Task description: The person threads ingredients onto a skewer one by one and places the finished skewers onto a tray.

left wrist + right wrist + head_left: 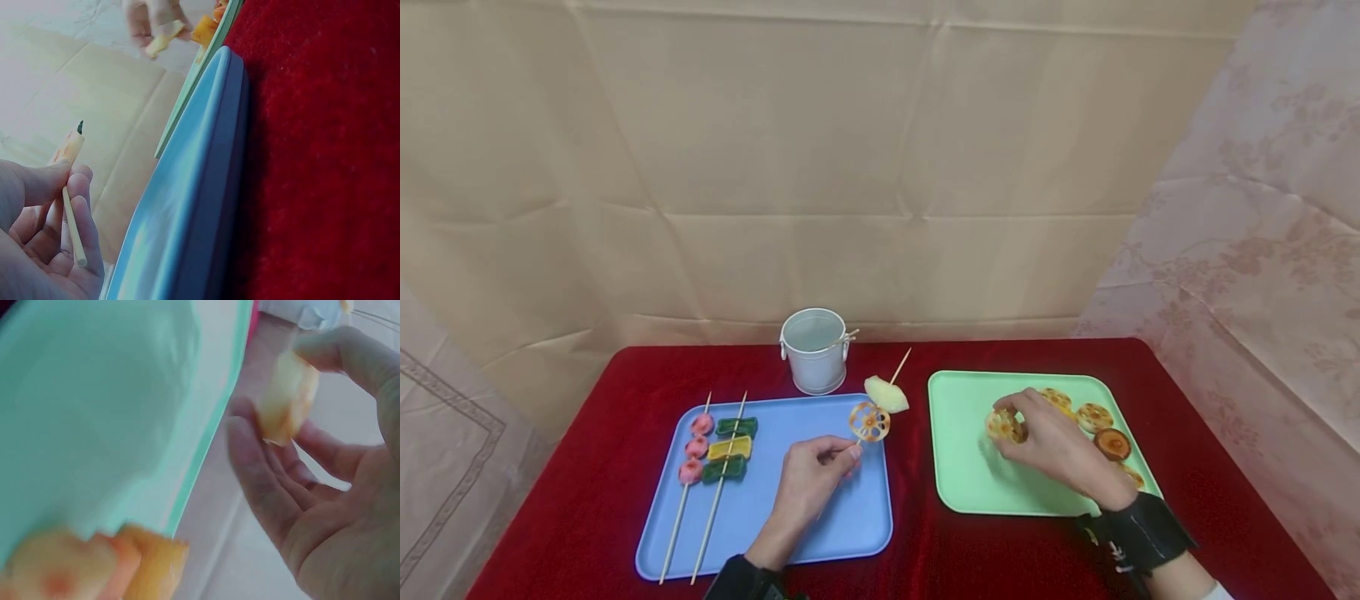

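Note:
Over the right part of the blue tray point(850, 546), my left hand point(815, 479) pinches a wooden skewer point(74, 228) near its lower end. Threaded on the skewer are a lotus root slice point(869, 422) close to the fingers and a pale yellow wedge point(886, 395) above it; the bare tip points up. Above the green tray point(970, 492), my right hand point(1051, 446) holds a thick, browned pale-yellow round slice point(287, 400) between thumb and fingers. Behind that hand lie several browned round slices point(1093, 417) and a brown mushroom cap point(1112, 444), partly hidden by the wrist.
On the blue tray's left side lie two loaded skewers, one with pink balls point(697, 447), one with green and yellow pieces point(730, 448). A small metal bucket point(817, 362) with sticks stands behind the tray. Red cloth point(910, 533) covers the table; a beige curtain point(880, 167) hangs behind.

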Tool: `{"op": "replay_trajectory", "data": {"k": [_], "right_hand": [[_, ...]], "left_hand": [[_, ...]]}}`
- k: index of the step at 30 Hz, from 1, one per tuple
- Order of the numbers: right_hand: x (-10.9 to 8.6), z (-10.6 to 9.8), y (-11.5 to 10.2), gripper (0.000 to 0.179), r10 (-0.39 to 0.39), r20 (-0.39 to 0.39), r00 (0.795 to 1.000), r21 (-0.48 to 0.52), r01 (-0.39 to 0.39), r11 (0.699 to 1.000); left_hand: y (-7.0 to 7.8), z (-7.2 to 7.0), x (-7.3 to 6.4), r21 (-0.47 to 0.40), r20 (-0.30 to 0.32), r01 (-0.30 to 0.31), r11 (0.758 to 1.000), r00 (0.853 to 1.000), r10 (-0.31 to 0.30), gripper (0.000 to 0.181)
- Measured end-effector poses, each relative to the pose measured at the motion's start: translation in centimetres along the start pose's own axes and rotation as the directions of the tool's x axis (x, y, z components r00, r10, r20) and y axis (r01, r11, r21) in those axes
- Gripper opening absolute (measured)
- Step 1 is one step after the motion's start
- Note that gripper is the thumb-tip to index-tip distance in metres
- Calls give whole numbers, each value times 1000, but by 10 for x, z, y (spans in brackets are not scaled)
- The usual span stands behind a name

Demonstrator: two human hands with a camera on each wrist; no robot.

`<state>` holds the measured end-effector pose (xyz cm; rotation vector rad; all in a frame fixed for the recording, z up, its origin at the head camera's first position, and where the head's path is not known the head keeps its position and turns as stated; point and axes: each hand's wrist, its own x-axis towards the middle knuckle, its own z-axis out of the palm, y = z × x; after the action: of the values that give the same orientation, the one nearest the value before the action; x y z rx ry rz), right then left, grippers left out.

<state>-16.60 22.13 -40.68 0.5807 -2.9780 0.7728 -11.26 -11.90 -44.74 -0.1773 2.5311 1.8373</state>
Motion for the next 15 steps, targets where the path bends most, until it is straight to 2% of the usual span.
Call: {"op": "replay_trajectory", "data": {"k": [3,6,11,15], "right_hand": [[8,2,-5,41,51,-25,998,106,-48,993],[17,4,-11,43,103,-24,994,261,-94,961],[31,6,-23,48,211,9,977,460,-191,867],[38,11,-29,49,253,46,966,590,-231,774]], "left_hand": [[1,0,0,-1,1,9,1000,1000,-9,13],[1,0,-1,1,1,17,1000,1000,-17,14],[1,0,-1,4,1,25,1000,1000,-25,14],[1,1,-1,-1,2,26,1000,1000,-26,13]]}}
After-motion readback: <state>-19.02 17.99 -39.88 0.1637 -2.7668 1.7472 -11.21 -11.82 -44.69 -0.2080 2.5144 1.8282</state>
